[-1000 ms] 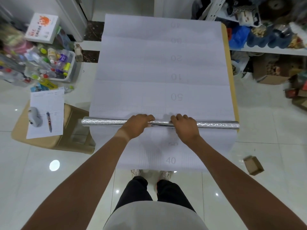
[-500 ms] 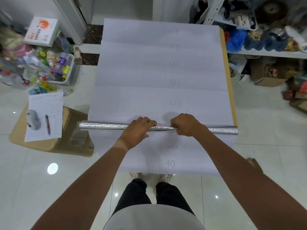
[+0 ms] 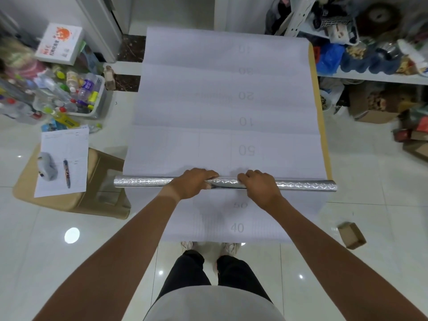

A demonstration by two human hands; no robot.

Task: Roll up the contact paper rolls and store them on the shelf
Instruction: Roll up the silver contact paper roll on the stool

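A long sheet of contact paper (image 3: 222, 107) lies unrolled, white gridded backing up, with printed numbers along it. Across its near part runs the rolled portion, a thin silver embossed roll (image 3: 143, 182) that sticks out past both edges of the sheet. My left hand (image 3: 192, 183) and my right hand (image 3: 260, 186) sit side by side on the middle of the roll, fingers curled over its top. A short length of sheet hangs toward my feet. The shelf (image 3: 370, 76) stands at the right, crowded with items.
A low tan stool (image 3: 76, 200) at the left carries a paper sheet, a pen and a grey object. A bin of bottles (image 3: 69, 98) and a white box sit behind it. A small cardboard box (image 3: 352, 235) lies on the tile floor at right.
The roll has crept slightly farther along the sheet. My right hand's fingers curled tighter over the roll, then settled on top again; my left hand stayed on it.
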